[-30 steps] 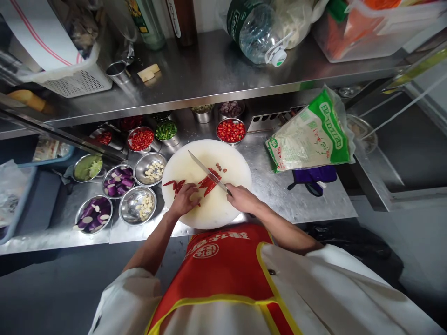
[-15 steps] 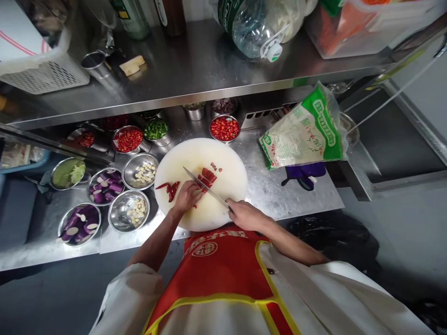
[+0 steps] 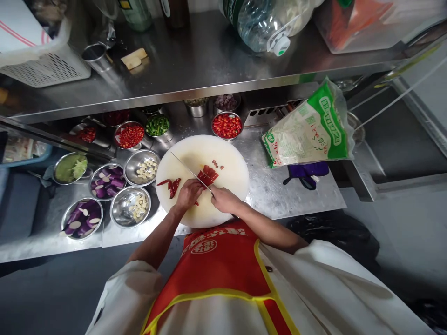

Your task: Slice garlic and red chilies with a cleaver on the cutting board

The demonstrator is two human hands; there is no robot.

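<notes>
We see the right hand (image 3: 225, 200) with its grip closed around the handle of a long, thin steel knife (image 3: 190, 171), which passes across the shiny red peppers (image 3: 212, 173), partly cut. These peppers lie on a round white cutting board (image 3: 195, 149), upon the grey metal table (image 3: 265, 195). The left hand (image 3: 189, 193) is curled beside them; whether its grip pinches any pepper, we cannot tell.
</notes>
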